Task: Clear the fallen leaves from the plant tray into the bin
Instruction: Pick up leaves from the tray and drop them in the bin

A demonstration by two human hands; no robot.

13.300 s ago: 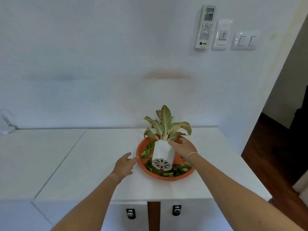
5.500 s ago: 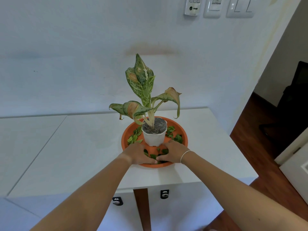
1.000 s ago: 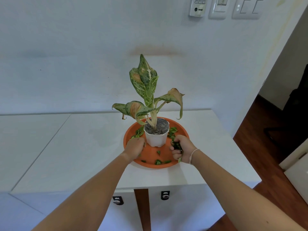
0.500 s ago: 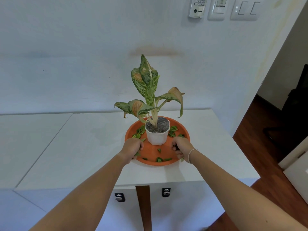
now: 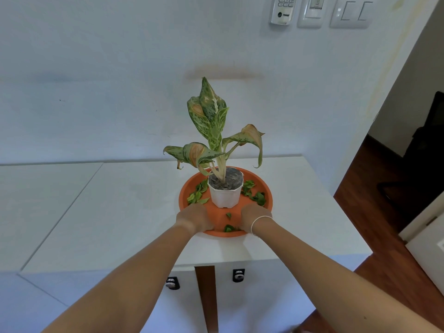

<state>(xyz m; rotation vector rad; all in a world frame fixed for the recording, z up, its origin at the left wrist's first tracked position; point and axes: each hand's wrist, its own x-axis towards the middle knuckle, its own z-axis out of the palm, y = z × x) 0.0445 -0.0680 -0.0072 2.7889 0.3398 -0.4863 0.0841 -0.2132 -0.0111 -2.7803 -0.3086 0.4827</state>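
Note:
A round orange plant tray point(image 5: 268, 193) sits on the white cabinet top, with a white pot point(image 5: 225, 197) holding a speckled plant point(image 5: 211, 121) at its centre. Fallen green leaves lie in the tray left of the pot point(image 5: 198, 195), right of it point(image 5: 255, 195) and at the front point(image 5: 229, 228). My left hand point(image 5: 195, 218) and my right hand point(image 5: 252, 216) are fists on the tray's front part, either side of the front leaves. Both have fingers curled under around gathered leaves, which are mostly hidden. No bin is in view.
The white cabinet top point(image 5: 120, 212) runs left and ends just right of the tray. A wall stands close behind with a remote holder point(image 5: 283, 9) and switches point(image 5: 352, 10). A doorway and wooden floor point(image 5: 374, 188) lie to the right.
Both fists have drawn back from beside the pot to the tray's front edge. Fewer loose leaves lie at the front than several seconds ago.

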